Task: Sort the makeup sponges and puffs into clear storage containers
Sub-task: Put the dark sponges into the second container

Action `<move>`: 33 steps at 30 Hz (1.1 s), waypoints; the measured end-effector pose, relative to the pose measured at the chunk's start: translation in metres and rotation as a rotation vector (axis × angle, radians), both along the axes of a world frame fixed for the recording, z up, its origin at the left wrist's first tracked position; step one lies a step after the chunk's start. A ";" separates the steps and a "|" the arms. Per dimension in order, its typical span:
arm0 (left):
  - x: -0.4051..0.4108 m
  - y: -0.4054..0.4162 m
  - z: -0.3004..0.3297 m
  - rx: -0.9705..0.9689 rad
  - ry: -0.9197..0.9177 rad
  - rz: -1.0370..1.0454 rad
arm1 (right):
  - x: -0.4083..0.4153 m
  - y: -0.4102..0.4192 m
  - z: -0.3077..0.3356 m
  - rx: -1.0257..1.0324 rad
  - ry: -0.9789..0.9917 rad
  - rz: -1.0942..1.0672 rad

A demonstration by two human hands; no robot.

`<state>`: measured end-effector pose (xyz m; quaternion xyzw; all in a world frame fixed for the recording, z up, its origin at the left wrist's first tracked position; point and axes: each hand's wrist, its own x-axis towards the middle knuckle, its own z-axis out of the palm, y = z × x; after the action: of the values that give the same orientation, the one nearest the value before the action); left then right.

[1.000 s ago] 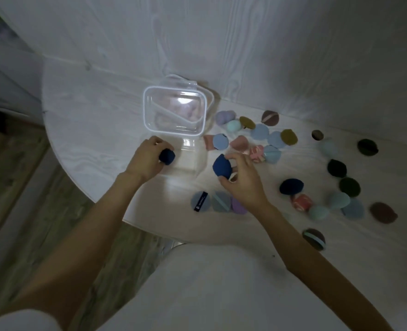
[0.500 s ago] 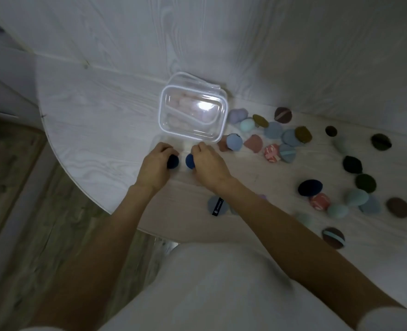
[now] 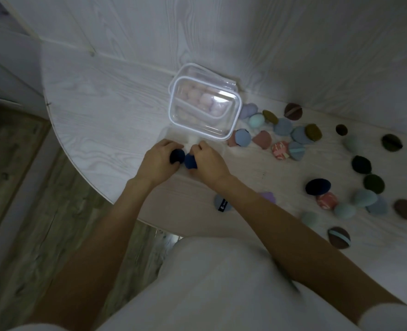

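My left hand (image 3: 155, 162) grips a dark navy sponge (image 3: 176, 156). Right beside it, my right hand (image 3: 209, 162) holds a blue sponge (image 3: 191, 161); the two sponges almost touch. Both hands are over a low clear container (image 3: 171, 136) whose walls are hard to make out. Just behind it sits a lidded clear container (image 3: 204, 108) with pale pink puffs inside. Several loose puffs and sponges lie scattered to the right, among them a navy puff (image 3: 318, 186) and a light blue puff (image 3: 243, 137).
The white wood-grain table (image 3: 97, 96) has a curved front edge at the left, with wooden floor below. A white panelled wall rises behind the containers. A grey puff with a black tag (image 3: 222, 203) lies near my right forearm. My white-clothed lap fills the bottom.
My right hand carried the blue sponge left from the pile to meet my left hand at the low container. The view shifted left, so the table contents appear further right.
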<state>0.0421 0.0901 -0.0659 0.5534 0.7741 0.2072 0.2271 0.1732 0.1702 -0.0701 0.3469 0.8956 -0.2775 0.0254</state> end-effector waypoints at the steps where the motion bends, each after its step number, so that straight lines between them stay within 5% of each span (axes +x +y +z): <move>1: 0.001 -0.003 0.002 0.036 0.000 0.006 | 0.001 0.000 0.000 0.000 0.002 0.010; 9: 0.009 -0.036 0.008 0.121 0.104 -0.179 | 0.018 0.004 0.018 -0.019 0.066 -0.002; 17: 0.044 -0.031 -0.002 0.169 0.224 -0.217 | 0.116 0.001 0.034 0.039 0.365 -0.337; 24: 0.089 -0.009 0.003 0.168 0.185 -0.250 | 0.221 0.015 0.019 0.203 0.103 -0.609; 29: 0.117 0.005 0.006 0.137 0.187 -0.248 | 0.269 0.037 -0.001 0.318 -0.198 -0.551; 33: 0.131 0.011 0.005 0.126 0.164 -0.244 | 0.280 0.051 -0.009 0.348 -0.250 -0.448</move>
<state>0.1732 0.1016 -0.0614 0.6715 0.7026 0.1805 0.1511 0.4531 0.2210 -0.0786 0.5663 0.8207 -0.0741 0.0136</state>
